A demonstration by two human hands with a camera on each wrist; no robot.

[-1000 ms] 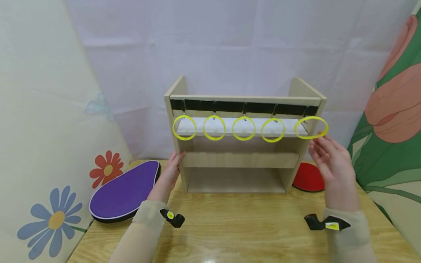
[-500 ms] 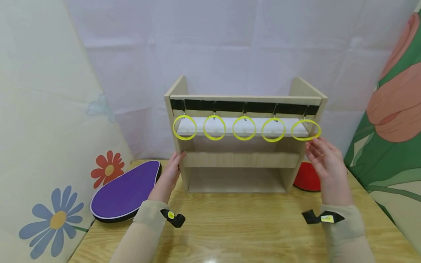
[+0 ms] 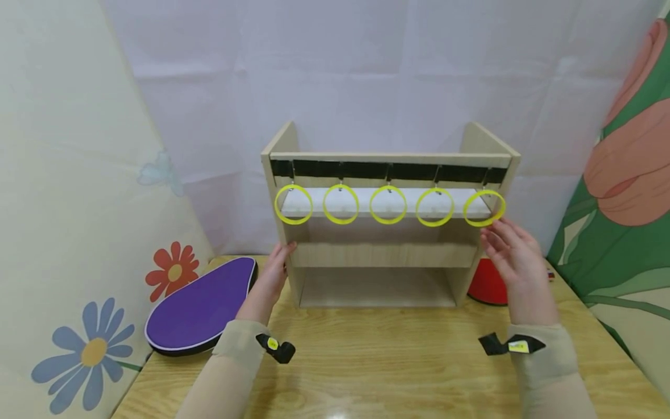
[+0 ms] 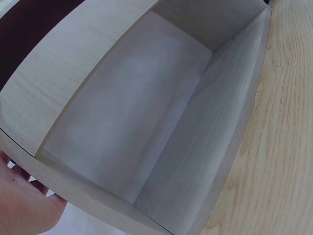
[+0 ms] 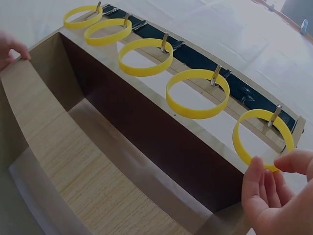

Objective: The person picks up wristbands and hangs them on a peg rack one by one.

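A pale wooden shelf unit point(image 3: 384, 255) stands on the table. Several yellow wristbands point(image 3: 341, 205) hang in a row from metal hooks along its black strip point(image 3: 366, 169). My left hand point(image 3: 271, 276) grips the unit's left side panel, thumb at the front and fingers behind it. At the far right, my right hand point(image 3: 515, 262) pinches the lower edge of the last wristband point(image 5: 240, 132) between thumb and fingertips. That band still hangs on its hook point(image 5: 275, 115) and looks slightly oval. The other bands hang free.
A purple paddle-shaped case point(image 3: 201, 308) lies on the table point(image 3: 366, 361) to the left. Behind my right hand, a red paddle point(image 3: 488, 282) is partly hidden by the unit. A white shelf board point(image 3: 366, 201) sits behind the bands.
My right hand has moved a little left and down. The last wristband, drawn out wide to the right before, now hangs rounder and closer under its hook. My left hand has stayed put.
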